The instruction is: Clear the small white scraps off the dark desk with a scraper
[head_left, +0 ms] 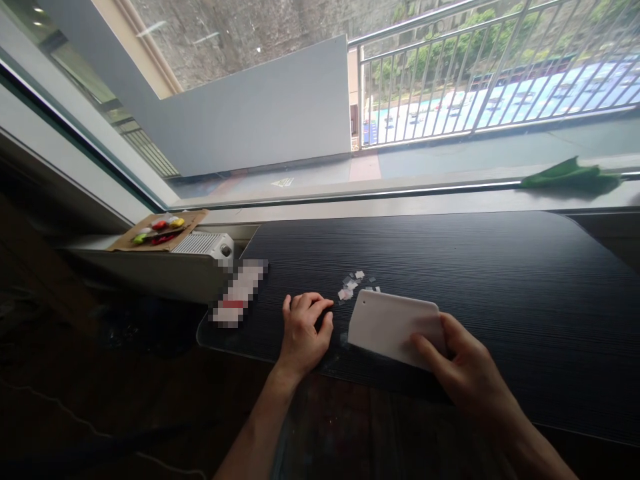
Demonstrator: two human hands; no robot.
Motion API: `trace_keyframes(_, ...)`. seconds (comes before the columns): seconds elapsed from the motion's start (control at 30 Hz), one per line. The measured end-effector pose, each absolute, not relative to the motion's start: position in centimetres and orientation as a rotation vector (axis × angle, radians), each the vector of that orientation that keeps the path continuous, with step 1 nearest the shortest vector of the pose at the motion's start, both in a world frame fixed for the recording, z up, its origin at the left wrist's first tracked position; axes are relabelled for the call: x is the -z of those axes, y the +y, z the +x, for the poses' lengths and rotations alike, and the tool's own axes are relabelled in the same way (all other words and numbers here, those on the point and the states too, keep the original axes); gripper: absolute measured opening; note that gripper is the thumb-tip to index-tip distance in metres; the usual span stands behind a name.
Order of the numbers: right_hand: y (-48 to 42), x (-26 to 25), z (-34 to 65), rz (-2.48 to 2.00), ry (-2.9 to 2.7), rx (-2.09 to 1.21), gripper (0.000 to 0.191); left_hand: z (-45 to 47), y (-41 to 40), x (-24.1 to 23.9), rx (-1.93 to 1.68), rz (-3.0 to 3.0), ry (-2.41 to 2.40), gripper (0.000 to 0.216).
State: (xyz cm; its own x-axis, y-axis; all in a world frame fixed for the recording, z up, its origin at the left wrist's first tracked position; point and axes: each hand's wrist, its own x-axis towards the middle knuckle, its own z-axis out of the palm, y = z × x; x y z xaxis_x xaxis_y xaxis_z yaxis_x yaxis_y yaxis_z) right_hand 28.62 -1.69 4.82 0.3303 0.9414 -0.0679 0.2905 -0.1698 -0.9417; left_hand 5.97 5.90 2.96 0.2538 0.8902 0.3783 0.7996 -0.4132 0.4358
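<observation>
- Right hand (463, 373): grip closed on the white scraper (390, 323), near the counter's (500, 280) front edge.
- Left hand (305, 333): grip empty, fingers loosely curled, resting on the counter beside the scraper.
- White scraps (353, 285): just behind the scraper.

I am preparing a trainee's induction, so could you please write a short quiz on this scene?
1. True or false: the right hand holds the scraper.
2. What lies by the window at the far right? A) green cloth B) red cup C) blue book
3. Fill in: the left hand rests on the dark ____, next to the pale scraps.
Key: 1 true; 2 A; 3 mat.
</observation>
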Motion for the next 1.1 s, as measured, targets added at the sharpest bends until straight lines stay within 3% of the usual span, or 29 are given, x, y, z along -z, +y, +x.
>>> trace_keyframes(0.47,0.0,-3.5,30.1,-1.694,-1.451,-0.925,0.023,6.2,6.0,-3.3,-0.881,2.308,1.620,0.019)
trace_keyframes(0.87,-1.7,-5.6,28.6,-1.546,-1.204,-1.090,0.020,6.2,6.0,-3.3,-0.876,2.304,1.622,0.019)
trace_keyframes(1.1,-1.7,-5.4,29.2,-1.518,-1.354,-1.148,0.018,6.3,6.1,-3.3,-0.871,2.306,1.627,0.019)
